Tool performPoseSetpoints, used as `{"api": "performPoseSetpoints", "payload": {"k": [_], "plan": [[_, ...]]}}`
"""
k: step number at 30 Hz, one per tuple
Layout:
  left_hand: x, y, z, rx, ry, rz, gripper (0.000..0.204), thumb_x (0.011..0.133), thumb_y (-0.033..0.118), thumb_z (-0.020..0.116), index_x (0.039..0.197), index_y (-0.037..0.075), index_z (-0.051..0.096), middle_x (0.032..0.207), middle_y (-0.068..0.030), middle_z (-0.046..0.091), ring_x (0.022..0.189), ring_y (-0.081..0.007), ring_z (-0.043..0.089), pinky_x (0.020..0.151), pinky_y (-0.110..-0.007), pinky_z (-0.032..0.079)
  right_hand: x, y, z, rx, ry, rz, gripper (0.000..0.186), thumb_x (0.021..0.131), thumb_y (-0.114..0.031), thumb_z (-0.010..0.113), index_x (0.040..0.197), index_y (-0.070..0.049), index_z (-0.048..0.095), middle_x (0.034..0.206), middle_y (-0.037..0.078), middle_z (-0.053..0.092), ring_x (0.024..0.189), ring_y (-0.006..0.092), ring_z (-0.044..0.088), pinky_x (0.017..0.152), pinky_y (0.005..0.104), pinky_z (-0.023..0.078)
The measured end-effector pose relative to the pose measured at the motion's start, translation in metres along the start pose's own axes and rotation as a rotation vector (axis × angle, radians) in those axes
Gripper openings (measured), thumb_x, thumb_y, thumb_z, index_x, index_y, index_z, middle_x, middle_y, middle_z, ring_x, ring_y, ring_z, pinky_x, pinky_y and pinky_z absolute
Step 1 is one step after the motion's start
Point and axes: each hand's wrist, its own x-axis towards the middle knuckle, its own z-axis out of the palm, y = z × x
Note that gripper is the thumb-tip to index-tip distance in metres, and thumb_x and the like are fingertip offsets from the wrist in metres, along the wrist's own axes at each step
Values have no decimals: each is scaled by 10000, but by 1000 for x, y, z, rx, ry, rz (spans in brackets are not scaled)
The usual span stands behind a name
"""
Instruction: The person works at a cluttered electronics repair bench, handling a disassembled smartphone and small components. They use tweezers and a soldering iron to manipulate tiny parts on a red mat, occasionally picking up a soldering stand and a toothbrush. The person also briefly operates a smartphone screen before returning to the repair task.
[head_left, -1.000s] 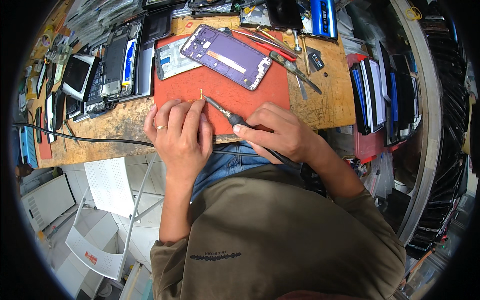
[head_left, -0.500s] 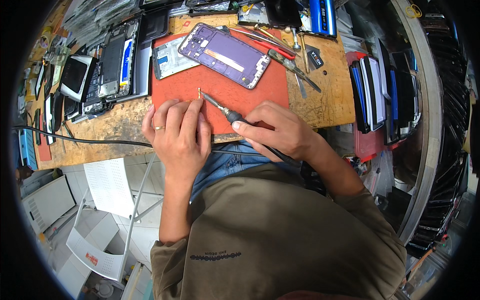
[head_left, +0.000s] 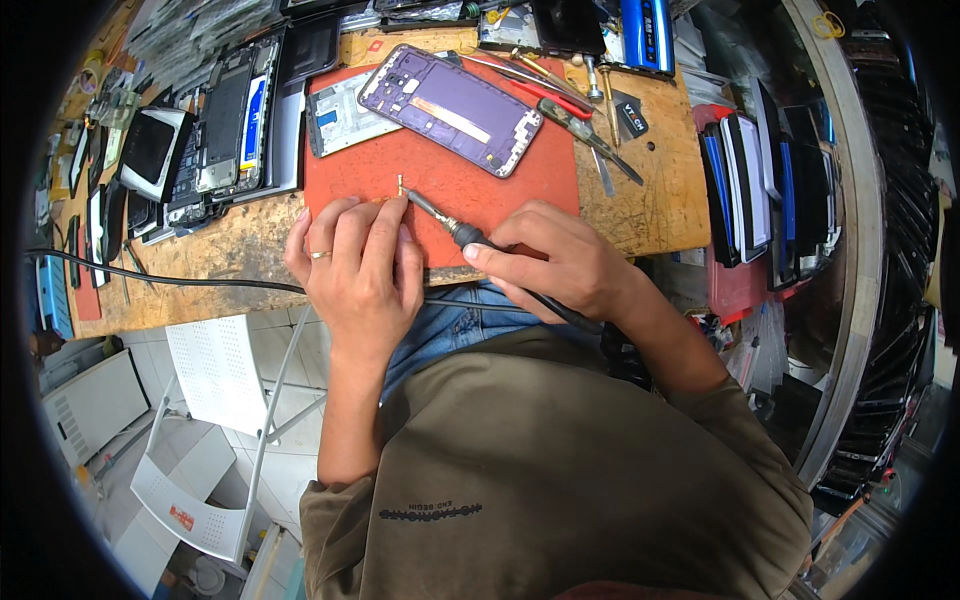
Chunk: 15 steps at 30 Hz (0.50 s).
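Observation:
My right hand [head_left: 560,260] is closed round the dark handle of a soldering iron [head_left: 445,222], its metal tip angled to the far left. That tip meets or nearly meets a tiny gold-coloured part [head_left: 401,182] on the red mat [head_left: 540,215]. Close beside the part, my left hand [head_left: 355,255] rests on the mat's near edge with bent fingers drawn together. Whatever its fingertips pinch is hidden. Beyond both hands, a purple phone frame [head_left: 450,110] lies slantwise, partly over a flat silver phone panel [head_left: 345,115].
Tweezers, screwdrivers and red-handled pliers [head_left: 560,97] lie at the far right of the mat. An opened phone [head_left: 235,120] stands among stacked parts on the left. A black cable [head_left: 180,282] crosses the wooden bench's near edge. Upright phone panels [head_left: 745,185] fill the right side.
The soldering iron's tip has shifted very slightly toward me along the tiny part. Both hands have stayed nearly still.

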Motion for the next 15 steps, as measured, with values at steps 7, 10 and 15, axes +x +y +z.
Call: {"api": "performPoseSetpoints", "payload": {"k": [7, 10, 15], "plan": [[0, 0, -1, 7, -10, -4, 290, 873, 158, 756, 1160, 139, 799, 1078, -12, 713, 1155, -225, 663, 1183, -478, 349, -1, -1, 0, -15, -3, 21, 451, 823, 10, 838, 1265, -37, 762, 1004, 86, 645, 868, 266, 662, 737, 384, 553], [0, 0, -1, -1, 0, -5, 289, 874, 163, 756, 1158, 143, 801, 1077, -9, 713, 1152, -224, 663, 1184, -475, 347, -2, -1, 0, -8, 2, 11, 439, 825, 37, 834, 1255, -20, 765, 998, 89, 662, 854, 265, 673, 716, 383, 552], [-2, 0, 0, 9, 15, -12, 285, 873, 167, 756, 1153, 151, 808, 1073, 0, 713, 1141, -214, 668, 1183, -470, 346, -2, -1, 1, -2, 13, 28, 453, 813, -11, 851, 1256, -50, 762, 1007, 80, 633, 862, 262, 647, 739, 378, 552]]}}
